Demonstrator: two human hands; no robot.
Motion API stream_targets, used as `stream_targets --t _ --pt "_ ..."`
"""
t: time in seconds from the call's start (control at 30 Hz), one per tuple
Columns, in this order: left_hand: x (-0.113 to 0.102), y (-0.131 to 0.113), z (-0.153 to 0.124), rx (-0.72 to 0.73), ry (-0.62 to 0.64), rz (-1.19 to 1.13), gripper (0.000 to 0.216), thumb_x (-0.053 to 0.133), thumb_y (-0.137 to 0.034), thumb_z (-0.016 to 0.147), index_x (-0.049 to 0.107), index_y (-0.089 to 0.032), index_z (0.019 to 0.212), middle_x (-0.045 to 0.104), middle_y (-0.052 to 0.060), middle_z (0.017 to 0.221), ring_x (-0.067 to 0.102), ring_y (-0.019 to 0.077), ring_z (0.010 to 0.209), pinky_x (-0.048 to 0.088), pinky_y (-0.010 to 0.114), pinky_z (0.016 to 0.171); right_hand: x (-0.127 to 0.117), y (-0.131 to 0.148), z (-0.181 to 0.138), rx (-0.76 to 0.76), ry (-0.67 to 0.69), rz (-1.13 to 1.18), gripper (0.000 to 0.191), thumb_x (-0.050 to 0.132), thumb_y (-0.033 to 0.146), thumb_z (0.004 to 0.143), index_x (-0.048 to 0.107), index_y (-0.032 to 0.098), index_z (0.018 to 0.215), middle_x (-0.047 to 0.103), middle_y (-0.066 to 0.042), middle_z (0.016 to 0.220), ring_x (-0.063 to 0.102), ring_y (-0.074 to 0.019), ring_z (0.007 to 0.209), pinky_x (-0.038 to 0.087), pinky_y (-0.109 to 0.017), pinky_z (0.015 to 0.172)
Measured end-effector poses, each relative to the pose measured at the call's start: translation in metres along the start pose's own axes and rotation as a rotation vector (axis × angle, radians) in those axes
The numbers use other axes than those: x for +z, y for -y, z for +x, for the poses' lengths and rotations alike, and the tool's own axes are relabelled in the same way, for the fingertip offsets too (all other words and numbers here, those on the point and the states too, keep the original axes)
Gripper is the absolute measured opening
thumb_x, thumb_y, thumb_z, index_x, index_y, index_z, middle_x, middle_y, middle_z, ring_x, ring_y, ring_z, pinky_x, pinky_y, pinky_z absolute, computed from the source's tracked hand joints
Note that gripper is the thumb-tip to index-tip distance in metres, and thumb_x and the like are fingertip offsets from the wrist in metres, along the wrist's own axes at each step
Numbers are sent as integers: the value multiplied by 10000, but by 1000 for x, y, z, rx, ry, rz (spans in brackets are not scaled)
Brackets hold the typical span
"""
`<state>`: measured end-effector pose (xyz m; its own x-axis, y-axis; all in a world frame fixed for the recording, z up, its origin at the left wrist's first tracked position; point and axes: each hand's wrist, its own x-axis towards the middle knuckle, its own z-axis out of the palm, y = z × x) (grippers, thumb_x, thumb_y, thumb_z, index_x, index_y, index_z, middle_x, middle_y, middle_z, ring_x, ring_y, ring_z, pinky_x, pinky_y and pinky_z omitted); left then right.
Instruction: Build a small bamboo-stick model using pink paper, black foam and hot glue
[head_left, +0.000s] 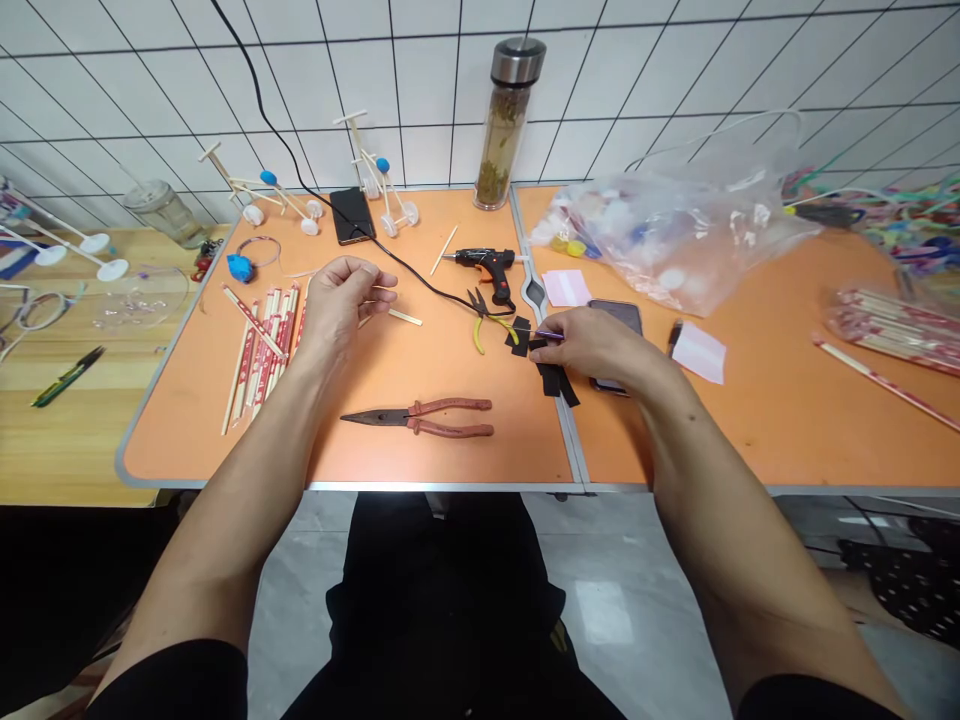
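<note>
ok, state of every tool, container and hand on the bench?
long-nose pliers, shut, lying flat.
yellow cutters, handles spread.
glue gun, set down, unheld.
bottle, upright, capped.
black phone, screen dark.
left hand, fingers curled, grip unclear.
right hand, pinching thin purple rod.

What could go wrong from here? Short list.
1. The glue gun has a cord running right past the left hand; a snag might drag the gun across the table.
2. The black strips by the right hand, which pinches a thin purple rod, lie over the seam; they may slip in.
3. The red pliers lie near the front edge; a forearm might knock them off.
</note>
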<state>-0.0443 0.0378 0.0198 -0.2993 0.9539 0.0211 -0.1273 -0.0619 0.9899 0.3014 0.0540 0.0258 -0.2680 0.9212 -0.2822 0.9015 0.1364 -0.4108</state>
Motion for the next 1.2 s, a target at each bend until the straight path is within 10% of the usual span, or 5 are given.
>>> stream_targets --t 0.33,0.8,1.2 --pt "1 0 -2 7 7 -5 291 880 -360 858 632 -208 842 831 33 888 755 105 660 582 184 630 -21 -3 -15 -61 -231 339 359 914 486 845 690 224 741 606 5 708 490 -172 683 366 -358 677" --pt "20 13 -23 -59 441 4 680 1050 -611 693 728 -197 1126 835 19 943 787 131 724 597 230 673 29 114 38 -466 -334 699 273 893 351 833 668 209 771 612 15 742 508 -159 726 372 -329 681" --pt "22 14 -24 -154 413 97 212 930 -194 846 730 -149 897 745 -10 669 630 69 540 467 182 557 50 101 46 -397 -297 845 499 944 617 761 633 230 812 587 10 778 527 -186 786 462 -335 754"
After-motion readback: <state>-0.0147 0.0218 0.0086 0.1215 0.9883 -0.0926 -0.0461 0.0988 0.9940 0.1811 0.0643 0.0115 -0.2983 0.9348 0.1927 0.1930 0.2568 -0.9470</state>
